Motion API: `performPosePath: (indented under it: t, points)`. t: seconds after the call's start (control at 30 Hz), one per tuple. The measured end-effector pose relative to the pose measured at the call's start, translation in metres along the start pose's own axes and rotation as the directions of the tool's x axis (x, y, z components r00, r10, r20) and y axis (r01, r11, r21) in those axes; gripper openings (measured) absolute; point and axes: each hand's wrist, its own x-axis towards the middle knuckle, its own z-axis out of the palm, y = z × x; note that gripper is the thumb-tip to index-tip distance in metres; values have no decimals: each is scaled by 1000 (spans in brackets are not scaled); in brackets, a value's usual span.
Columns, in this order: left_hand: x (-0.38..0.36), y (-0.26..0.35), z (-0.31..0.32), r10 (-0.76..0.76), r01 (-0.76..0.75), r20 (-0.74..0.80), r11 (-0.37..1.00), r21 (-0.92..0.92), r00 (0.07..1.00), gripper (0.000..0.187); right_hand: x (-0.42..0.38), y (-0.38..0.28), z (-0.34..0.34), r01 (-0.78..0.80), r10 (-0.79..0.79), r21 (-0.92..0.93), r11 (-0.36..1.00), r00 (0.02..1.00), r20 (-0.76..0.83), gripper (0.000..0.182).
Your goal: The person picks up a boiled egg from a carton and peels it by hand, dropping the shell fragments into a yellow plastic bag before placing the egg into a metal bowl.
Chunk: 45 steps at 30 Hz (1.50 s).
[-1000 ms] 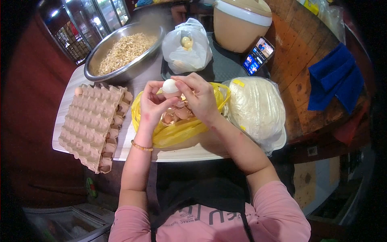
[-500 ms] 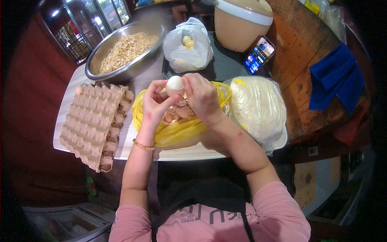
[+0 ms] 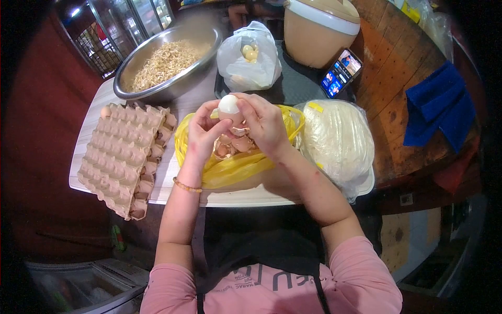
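Observation:
Between my two hands is a partly peeled egg (image 3: 228, 109), its top bare and white, brown shell still around the lower part. My left hand (image 3: 203, 131) wraps the egg from the left, thumb across its lower front. My right hand (image 3: 265, 123) grips the shell from the right with thumb and fingers. Just below lies an open yellow plastic bag (image 3: 230, 174) holding broken brown eggshells (image 3: 238, 144). Behind the hands, a white plastic bag (image 3: 246, 68) contains several peeled eggs (image 3: 250, 53). To the left, stacked egg cartons (image 3: 120, 157) carry one brown egg (image 3: 105, 111) at the far corner.
A steel bowl (image 3: 123, 86) of bean sprouts (image 3: 166, 65) stands back left. A wrapped white bundle (image 3: 339, 141) sits right of the yellow bag. On the dark tray (image 3: 298, 86) are a lidded beige bucket (image 3: 319, 36) and a propped phone (image 3: 341, 73). A blue cloth (image 3: 439, 107) lies far right.
The egg has turned in my hands, with more brown shell now facing me. The whole view has shifted slightly; the other things keep their places.

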Motion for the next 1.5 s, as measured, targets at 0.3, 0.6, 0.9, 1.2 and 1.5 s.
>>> performPosePath:
  t: [0.3,0.6,0.9,1.2,1.5]
  points:
    - [-1,1,2,-16,16,22,1000,23,1000,39,-1,5,-2,4,-2,-95,995,1000,17,17]
    - [1,4,7,-39,40,11,999,-36,999,37,-4,7,0,14,-18,-126,992,999,-34,16]
    - [1,-7,2,-45,46,-8,990,130,999,46,-4,8,3,95,-108,-351,931,994,-17,12]
    - [3,0,5,-39,44,-65,996,76,997,49,-3,13,-1,1,-35,-423,906,997,-72,10]
    - [4,4,-8,-32,28,-28,992,-124,999,47,0,15,-11,51,-37,-411,910,998,42,15]
